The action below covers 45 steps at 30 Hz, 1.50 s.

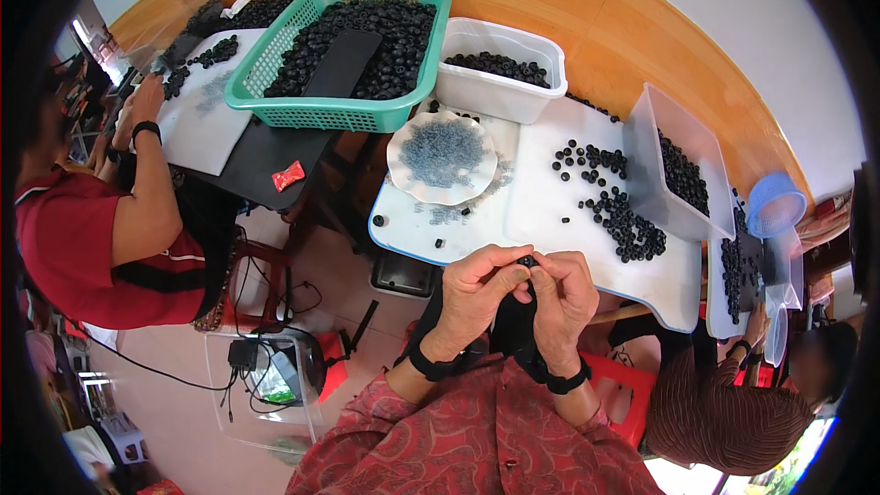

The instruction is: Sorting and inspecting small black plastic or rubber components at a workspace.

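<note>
both hands [521,289] pinch one small black ring [526,261]; green basket [341,46] brims with rings.

Bare white board [550,220] lies open ahead, flanked by a scalloped plate [444,158] and scattered black rings [616,206].

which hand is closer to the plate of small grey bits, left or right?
Left. The left hand sits just below the plate, slightly to its right. The right hand is farther right, below the loose black rings. Both pinch one small black ring.
</note>
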### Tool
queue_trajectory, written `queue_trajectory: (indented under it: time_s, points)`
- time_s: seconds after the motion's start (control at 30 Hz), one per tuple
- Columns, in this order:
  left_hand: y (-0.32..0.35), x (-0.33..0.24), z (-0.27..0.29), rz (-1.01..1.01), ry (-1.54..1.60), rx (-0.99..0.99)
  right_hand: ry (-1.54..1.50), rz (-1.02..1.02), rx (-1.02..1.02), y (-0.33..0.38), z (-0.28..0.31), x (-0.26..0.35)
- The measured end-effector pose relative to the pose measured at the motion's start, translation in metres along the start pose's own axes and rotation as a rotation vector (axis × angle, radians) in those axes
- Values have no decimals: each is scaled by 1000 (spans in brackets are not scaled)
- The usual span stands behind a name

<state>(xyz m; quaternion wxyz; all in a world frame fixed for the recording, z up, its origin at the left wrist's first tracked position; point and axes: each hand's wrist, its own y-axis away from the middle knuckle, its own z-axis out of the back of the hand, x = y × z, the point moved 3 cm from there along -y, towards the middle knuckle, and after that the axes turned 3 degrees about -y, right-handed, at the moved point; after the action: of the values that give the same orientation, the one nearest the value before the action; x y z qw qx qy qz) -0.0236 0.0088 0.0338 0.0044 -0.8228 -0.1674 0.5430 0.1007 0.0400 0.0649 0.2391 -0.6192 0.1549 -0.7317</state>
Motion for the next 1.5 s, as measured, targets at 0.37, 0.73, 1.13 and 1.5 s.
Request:
queue_trajectory:
  time_s: [0.37, 0.73, 1.13, 1.5]
  points:
    - [-6, 20, 10, 230, 464, 105, -544, -288, 44, 0, -4, -23]
    - [-42, 32, 14, 387, 201, 32, -217, -403, -3, 2, 12, -64]
    - [-245, -3, -9, -3, 200, -177, 96, -240, -46, 2, 29, -80]
    - [-70, 65, 16, 250, -167, -105, 321, -30, -115, -7, 42, -101]
